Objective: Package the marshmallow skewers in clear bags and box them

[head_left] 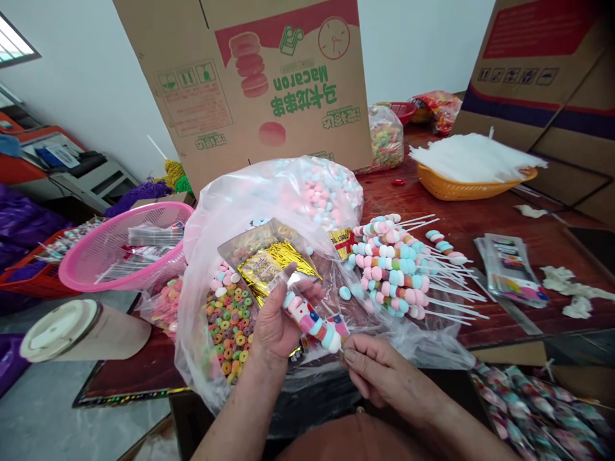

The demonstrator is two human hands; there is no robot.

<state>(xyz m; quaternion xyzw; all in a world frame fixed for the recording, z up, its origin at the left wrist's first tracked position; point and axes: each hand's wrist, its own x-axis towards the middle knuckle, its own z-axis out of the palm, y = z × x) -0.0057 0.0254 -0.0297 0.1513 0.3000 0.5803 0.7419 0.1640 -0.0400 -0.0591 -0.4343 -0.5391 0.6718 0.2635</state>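
Observation:
A marshmallow skewer (317, 326) in pink, blue and white, inside a printed clear wrapper, lies slanted between my two hands. My left hand (278, 320) supports its upper end, with the thumb raised and the fingers behind it. At the lower end, my right hand (375, 371) pinches the skewer near the wrapper's opening; the fingertips hide most of the stick there. Beyond my hands, a pile of bare marshmallow skewers (394, 275) has its white sticks pointing right. A gold pack of twist ties (269, 269) sits just past my left hand, on a large clear plastic bag (206, 211).
Ring candies (230, 326) and loose marshmallows (321, 198) fill parts of the bag. A lidded cup (106, 330) and a pink basket (72, 269) stand left. Flat wrappers (509, 266) and an orange basket (451, 186) are right. Cardboard boxes (182, 38) rise behind; wrapped skewers (542, 410) lie lower right.

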